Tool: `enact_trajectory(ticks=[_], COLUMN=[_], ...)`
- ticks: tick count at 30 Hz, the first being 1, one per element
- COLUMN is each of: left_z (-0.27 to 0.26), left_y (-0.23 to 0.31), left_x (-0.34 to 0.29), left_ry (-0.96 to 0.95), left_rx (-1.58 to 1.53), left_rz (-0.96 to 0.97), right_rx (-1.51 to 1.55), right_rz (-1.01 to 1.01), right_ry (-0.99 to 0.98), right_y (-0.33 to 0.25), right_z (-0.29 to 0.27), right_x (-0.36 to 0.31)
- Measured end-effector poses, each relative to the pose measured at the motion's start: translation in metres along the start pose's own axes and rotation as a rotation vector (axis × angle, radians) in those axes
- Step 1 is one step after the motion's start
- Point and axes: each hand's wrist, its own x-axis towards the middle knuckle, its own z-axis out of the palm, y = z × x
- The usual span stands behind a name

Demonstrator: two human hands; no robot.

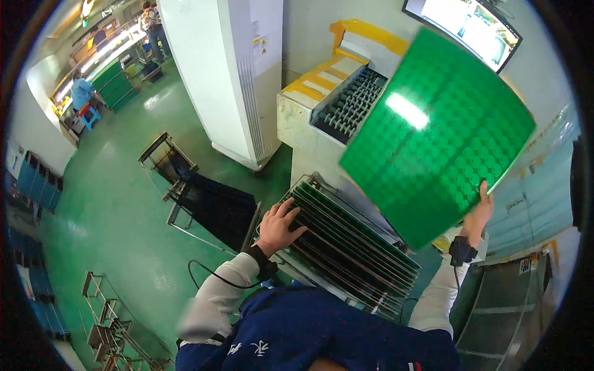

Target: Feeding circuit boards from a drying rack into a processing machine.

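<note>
A large green circuit board panel (436, 133), patterned with rows of round shapes, is tilted up at the right. My right hand (479, 213) grips its lower right edge; some of the fingers are hidden behind the panel. Below it stands a metal rack (402, 309) holding several similar panels (346, 247) upright in a row. My left hand (278, 227) rests at the rack's left end, its fingers spread over the edges of the panels and holding nothing that I can see.
Behind the rack is a machine with a bed of rollers (349, 102). A screen (467, 28) hangs at upper right, beside a tall white cabinet (238, 74). Another rack with dark panels (213, 204) stands at left, empty metal racks (111, 328) lower left. Two people are far off.
</note>
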Motion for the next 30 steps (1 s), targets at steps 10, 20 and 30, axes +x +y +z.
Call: enact_trajectory(ticks=[10,20,30], left_z=[-0.001,0.004,0.008], left_y=[0.0,-0.002,0.001], left_x=[0.001,0.004,0.01], left_ry=[-0.023,0.005,0.019], left_rx=[0.047,0.069,0.052], left_rz=[-0.012,0.019,0.026], right_rx=[0.471,0.536,0.335], right_rz=[0.41,0.53,0.731], right_ry=[0.044,0.108,-0.154], right_y=[0.123,0.23,0.237], right_z=[0.005,0.018,0.006], right_x=[0.023,0.049,0.078])
